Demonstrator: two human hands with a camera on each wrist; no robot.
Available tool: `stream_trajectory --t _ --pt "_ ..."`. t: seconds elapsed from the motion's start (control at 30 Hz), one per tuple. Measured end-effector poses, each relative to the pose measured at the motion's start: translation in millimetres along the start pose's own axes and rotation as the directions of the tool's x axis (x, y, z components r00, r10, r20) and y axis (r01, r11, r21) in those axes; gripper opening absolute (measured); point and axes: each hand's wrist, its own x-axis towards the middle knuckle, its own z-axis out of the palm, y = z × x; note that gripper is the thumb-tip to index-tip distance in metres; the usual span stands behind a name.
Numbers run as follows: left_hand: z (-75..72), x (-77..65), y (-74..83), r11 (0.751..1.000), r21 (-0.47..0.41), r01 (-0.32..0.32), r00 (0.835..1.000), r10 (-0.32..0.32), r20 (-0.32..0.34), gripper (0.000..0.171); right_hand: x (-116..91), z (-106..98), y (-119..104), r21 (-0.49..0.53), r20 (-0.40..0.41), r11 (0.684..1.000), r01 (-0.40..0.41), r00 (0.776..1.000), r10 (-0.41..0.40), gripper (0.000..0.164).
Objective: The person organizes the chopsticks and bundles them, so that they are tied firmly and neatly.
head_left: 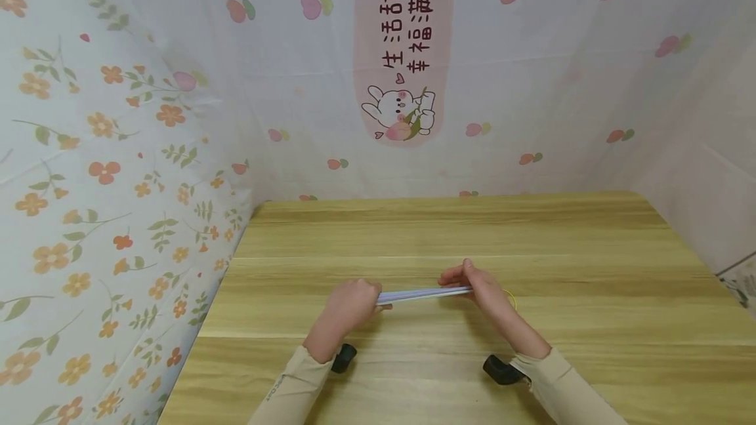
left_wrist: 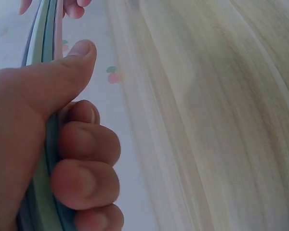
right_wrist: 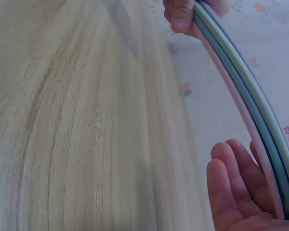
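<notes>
A stack of thin, edge-on pastel pieces point(head_left: 422, 294) in pink, teal, mint and lavender spans between the two hands above the table. In the right wrist view the stack point(right_wrist: 245, 98) curves in an arc; its kind cannot be told. The left hand point(head_left: 350, 309) grips one end, and in the left wrist view its fingers point(left_wrist: 86, 185) curl round the edges with the thumb laid across. At the other end, the right hand point(head_left: 485, 290) touches the stack with loosely extended fingers point(right_wrist: 226, 180). A thin yellow loop point(head_left: 512, 298) shows beside the right hand.
Under the hands is a wood-grain table point(head_left: 590, 267). A white cloth point(head_left: 549, 84) with a printed rabbit hangs behind it, and a flower-patterned cloth point(head_left: 118, 182) hangs on the left. Black wrist mounts point(head_left: 502, 370) stick out beneath the sleeves.
</notes>
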Motion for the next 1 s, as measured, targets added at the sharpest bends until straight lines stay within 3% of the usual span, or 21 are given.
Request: stream_trajectory --t 0.37,0.7,1.0 --pt "-1.1 -0.1 0.2 1.000 -0.008 0.004 1.000 -0.004 0.030 0.046 -3.3 7.1 -4.6 -0.041 -0.054 0.998 0.038 0.998 -0.041 0.058" --pt "-1.3 3.4 2.6 1.000 0.009 0.007 1.000 -0.007 0.001 0.044 -8.8 2.9 -4.8 -0.052 -0.091 0.997 0.063 0.994 -0.067 0.055" --pt "-6.0 2.9 7.4 0.995 -0.069 0.069 0.994 -0.063 0.091 0.050 -10.4 3.0 -6.7 -0.064 -0.103 0.996 0.065 0.992 -0.071 0.053"
